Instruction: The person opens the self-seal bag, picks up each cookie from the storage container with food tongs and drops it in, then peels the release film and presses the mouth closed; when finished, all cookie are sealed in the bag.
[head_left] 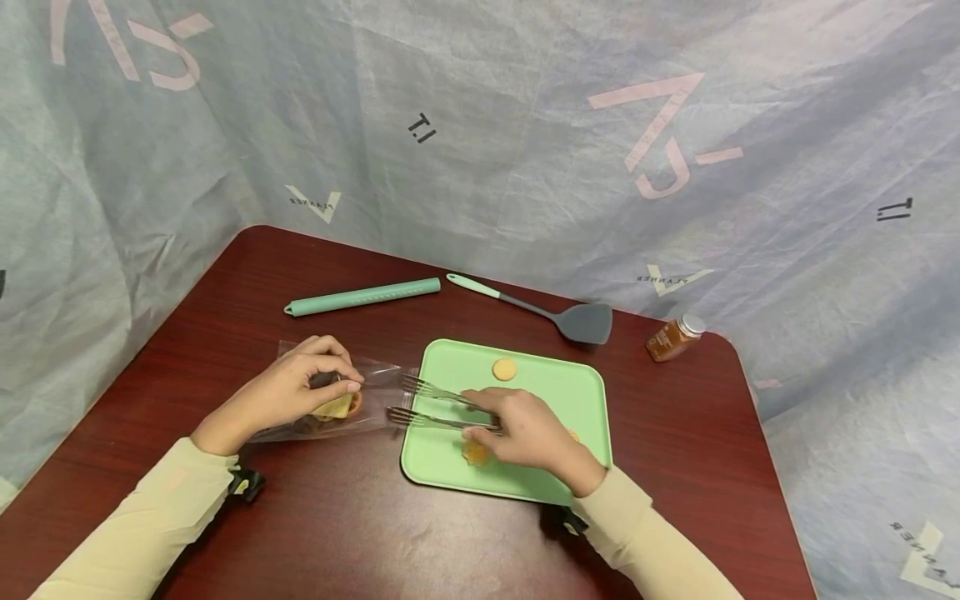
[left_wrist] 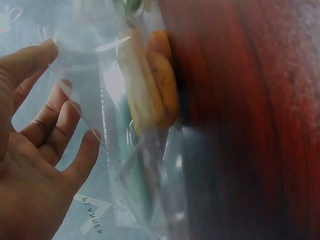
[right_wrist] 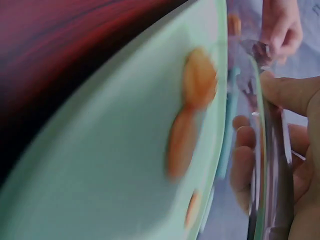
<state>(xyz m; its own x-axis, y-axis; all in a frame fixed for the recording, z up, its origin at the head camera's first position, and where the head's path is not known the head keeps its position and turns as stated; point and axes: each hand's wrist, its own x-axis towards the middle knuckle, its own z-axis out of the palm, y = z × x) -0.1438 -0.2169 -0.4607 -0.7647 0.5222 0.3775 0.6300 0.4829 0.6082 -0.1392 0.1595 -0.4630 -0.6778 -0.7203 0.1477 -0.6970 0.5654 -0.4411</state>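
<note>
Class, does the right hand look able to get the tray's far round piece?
Probably yes: the right hand holds tongs pointing left, but nothing visible blocks the way across the tray to the round piece.

Wrinkled gray fabric sheeting [head_left: 480,179] hangs along the rear and both sides, printed with pink characters [head_left: 663,125] and mirror-reversed PLANNER lettering [head_left: 311,204]. The dark red wood-grain tabletop [head_left: 337,517] has rounded rear corners; diffuse light reflects from its near surface.
</note>
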